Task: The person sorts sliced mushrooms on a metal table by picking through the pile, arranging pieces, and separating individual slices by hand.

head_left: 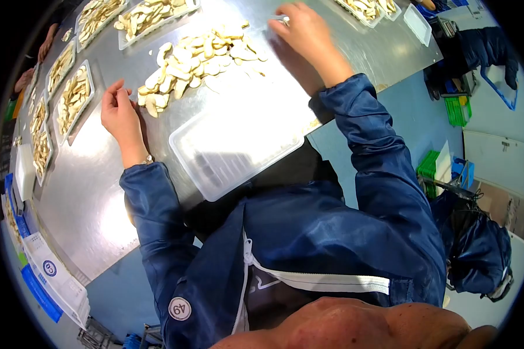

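Observation:
Pale sliced pieces (183,68) lie in a loose pile on the metal table (87,186). At the left end of the pile is my left hand (121,110), its fingers slightly curled beside the nearest slices. My right hand (304,30) is over the table to the right of the pile, thumb and fingers bent around something small and whitish that I cannot make out. An empty clear plastic tray (215,168) rests at the table's near edge, between my forearms.
Trays filled with slices (74,103) stand along the left, with more at the back (151,17) and back right (364,8). Another person's hand (24,80) shows at far left. Green crates (429,168) are beyond the table on the right.

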A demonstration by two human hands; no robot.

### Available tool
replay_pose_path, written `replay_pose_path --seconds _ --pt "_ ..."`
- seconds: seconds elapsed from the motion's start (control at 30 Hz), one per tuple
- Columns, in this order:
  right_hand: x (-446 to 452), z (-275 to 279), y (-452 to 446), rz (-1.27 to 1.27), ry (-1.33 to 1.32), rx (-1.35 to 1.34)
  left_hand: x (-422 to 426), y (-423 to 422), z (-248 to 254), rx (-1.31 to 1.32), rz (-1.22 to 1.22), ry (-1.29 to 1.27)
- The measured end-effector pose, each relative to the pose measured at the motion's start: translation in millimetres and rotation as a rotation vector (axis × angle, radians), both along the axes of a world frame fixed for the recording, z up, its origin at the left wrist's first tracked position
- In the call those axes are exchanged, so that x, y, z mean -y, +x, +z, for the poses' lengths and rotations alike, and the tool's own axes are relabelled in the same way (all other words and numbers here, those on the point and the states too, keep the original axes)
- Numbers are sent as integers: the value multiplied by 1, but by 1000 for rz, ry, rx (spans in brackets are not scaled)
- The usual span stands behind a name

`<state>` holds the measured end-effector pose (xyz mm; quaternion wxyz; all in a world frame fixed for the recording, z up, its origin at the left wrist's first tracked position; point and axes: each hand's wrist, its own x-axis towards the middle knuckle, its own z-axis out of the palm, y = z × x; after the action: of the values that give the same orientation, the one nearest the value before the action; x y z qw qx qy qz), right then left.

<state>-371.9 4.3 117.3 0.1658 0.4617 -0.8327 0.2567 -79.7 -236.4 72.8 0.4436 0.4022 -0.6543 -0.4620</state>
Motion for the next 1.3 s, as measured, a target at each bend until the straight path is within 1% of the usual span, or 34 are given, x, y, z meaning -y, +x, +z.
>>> replay_pose_path --seconds 0.03,0.1,0.2,0.3,0.4,0.5,0.53,0.63,0.67,0.77,0.8,0.9,1.1,1.13,1.23,1.3 --pt "10 3 8 81 -52 36 1 1 -1 -2 0 4" --pt "33 -1 19 247 25 169 1 0 -1 -2 -2 7" --pt "48 -4 29 276 150 104 1 0 0 1 -13 5" --pt "50 -5 25 232 163 199 0 2 1 1 -25 -6" --pt "39 -10 11 154 87 234 -1 1 2 -4 -38 -7" --pt "18 -4 6 222 28 611 0 1 2 -2 -42 -14" --pt "13 -2 8 235 48 737 0 1 2 3 -43 -17" --pt "12 1 16 235 105 453 -4 -2 5 5 -31 -17" --pt "17 1 19 178 84 382 -4 -3 5 2 -32 -13" --pt "39 2 31 36 233 331 -2 -1 3 -10 -28 1" --pt "44 3 34 30 335 313 -2 0 2 -15 -26 11" --pt "49 -6 32 82 275 380 0 1 2 -17 -28 10" --pt "23 -3 20 127 -129 1106 -3 -1 5 -7 -45 3" --pt "21 -7 17 123 -109 1027 -4 -2 5 0 -48 -1" --pt "12 -2 20 116 -151 1293 -2 -1 3 -6 -47 -4" --pt "11 -1 18 104 -123 1279 -2 0 4 -28 -45 5"
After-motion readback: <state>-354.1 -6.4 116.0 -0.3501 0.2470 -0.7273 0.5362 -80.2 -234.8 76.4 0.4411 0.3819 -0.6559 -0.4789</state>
